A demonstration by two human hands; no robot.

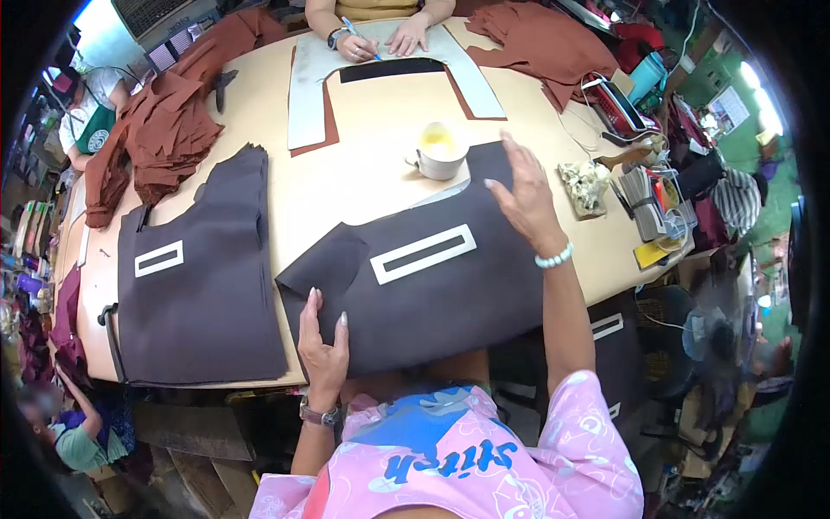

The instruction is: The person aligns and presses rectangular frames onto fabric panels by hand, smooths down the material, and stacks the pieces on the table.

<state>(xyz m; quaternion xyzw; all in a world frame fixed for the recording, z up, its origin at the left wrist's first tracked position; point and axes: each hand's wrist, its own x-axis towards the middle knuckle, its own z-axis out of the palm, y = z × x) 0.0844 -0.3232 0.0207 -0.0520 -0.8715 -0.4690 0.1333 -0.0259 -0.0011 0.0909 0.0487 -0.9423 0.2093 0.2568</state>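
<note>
A dark grey fabric panel (458, 303) lies before me at the table's front edge, its left corner folded over. On it rests a white rectangular frame-shaped piece (424, 253) with a long slot. My left hand (323, 356) is at the panel's lower left, thumb and fingers apart. My right hand (527, 199) lies at its upper right, fingers spread and touching the cloth. Just beyond the panel stands a white cup (441, 160) with something yellowish inside. To the left is a stack of dark panels (203, 311) bearing a similar white frame (159, 259).
Across the table (380, 182), another person's hand (359, 48) holds a pen over a pale template (308, 95). Brown fabric piles (169, 125) lie at the far left and far right. A plastic bag (584, 186) and a bundled stack (644, 201) stand at right.
</note>
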